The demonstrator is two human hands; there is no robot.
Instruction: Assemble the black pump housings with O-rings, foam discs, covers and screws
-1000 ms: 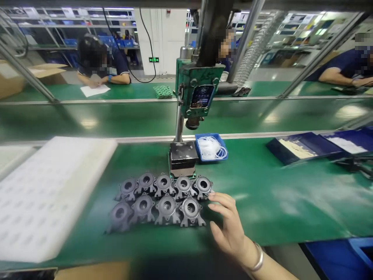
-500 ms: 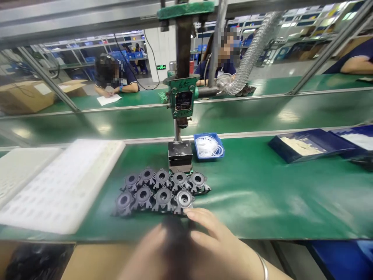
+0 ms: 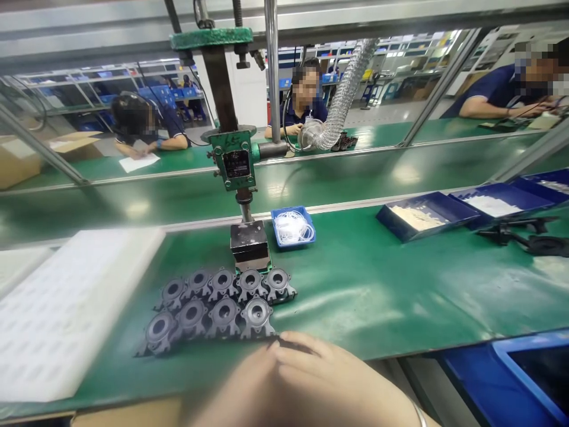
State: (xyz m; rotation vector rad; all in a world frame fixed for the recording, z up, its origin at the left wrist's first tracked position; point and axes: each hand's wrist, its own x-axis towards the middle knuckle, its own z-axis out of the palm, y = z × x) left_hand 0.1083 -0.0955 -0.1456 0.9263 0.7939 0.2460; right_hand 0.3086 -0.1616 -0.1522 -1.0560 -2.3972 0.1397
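My right hand (image 3: 326, 367) is closed at the bench's front edge, its fingers curled round a dark part (image 3: 299, 344). Only slivers of that black piece show past the fingertips; its shape is hidden. Smeared by motion, my left hand (image 3: 244, 379) meets the right one at the fingertips, and its grip cannot be made out. Just beyond, several black plastic housings (image 3: 223, 313) with round centre holes lie in two rows. The nearest housing (image 3: 258, 314) has a lighter ring around its hole.
A green press (image 3: 237, 160) stands over a black block (image 3: 249, 240). Beside it is a blue tray (image 3: 293, 242) of white rings. White perforated boards (image 3: 89, 296) lie left, dark blue bins (image 3: 422, 216) and black parts (image 3: 518, 234) right. Co-workers (image 3: 304, 98) sit across the bench.
The view has swung right, so the press and housings appear further left. My hands have come closer together, and the dark part between them is now mostly covered.
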